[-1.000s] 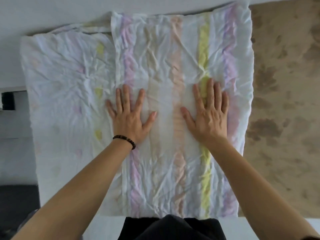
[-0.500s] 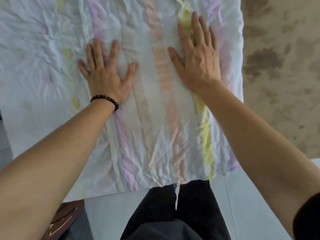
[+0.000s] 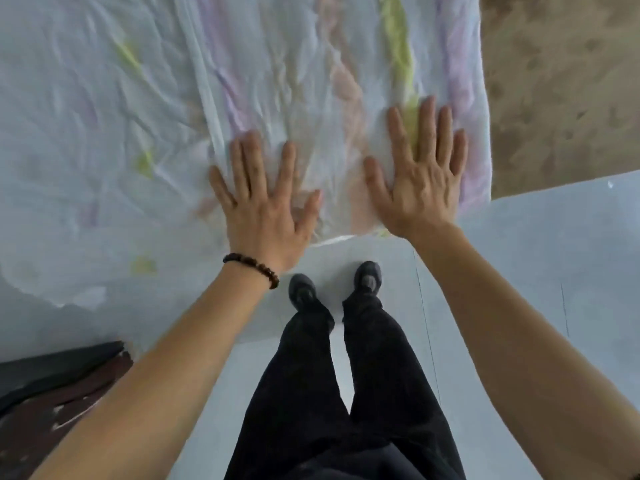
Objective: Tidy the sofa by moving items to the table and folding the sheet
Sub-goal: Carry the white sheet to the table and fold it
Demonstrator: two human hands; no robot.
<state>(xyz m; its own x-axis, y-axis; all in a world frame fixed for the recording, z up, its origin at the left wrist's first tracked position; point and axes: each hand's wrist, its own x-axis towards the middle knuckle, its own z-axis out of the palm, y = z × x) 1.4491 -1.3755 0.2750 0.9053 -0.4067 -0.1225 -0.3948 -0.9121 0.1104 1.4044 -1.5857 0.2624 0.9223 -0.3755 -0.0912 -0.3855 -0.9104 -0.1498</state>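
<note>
The sheet (image 3: 277, 81), white with faded lilac, peach and yellow stripes, covers most of the upper view, crumpled and spread flat with one folded layer lying over another; its near edge hangs just past the front of the surface beneath it. To the right of the sheet shows the brown mottled sofa (image 3: 561, 84). Below the sheet lies the pale floor (image 3: 536, 271), and at the sheet's lower left corner a dark piece of furniture (image 3: 52, 389) juts in.

The person's legs in black trousers (image 3: 346, 393) stand below the sheet's near edge, dark shoes (image 3: 369, 277) pointing toward it.

The left hand (image 3: 263, 206) lies flat on the sheet near its near edge, fingers spread, its grip wide and holding nothing. The right hand (image 3: 420, 178) lies the same way just to the right, palm down on the yellow stripe, grasping nothing. A dark beaded bracelet (image 3: 252, 268) circles the left wrist.
</note>
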